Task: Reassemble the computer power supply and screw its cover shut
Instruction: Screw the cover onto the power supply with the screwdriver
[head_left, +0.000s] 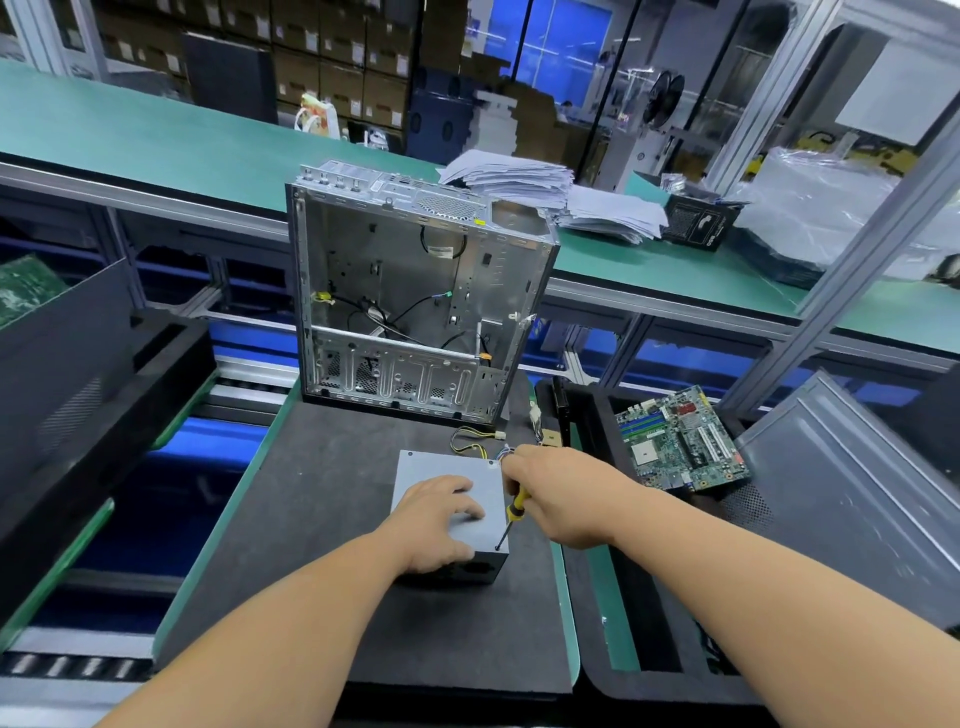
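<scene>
The grey power supply (441, 467) lies flat on the dark foam mat (322, 509), its cover facing up. My left hand (436, 519) rests on the cover with fingers spread, pressing it down. My right hand (561, 493) grips a small screwdriver (511, 517) with a yellow and black handle. Its tip stands at the cover's near right corner. Yellow and black wires (470, 439) run out from the supply's far side.
An empty computer case (415, 301) stands upright at the mat's far edge. A green motherboard (680, 441) lies in a black tray to the right. A grey side panel (852, 483) leans at far right. Paper stacks (545, 187) sit on the green bench behind.
</scene>
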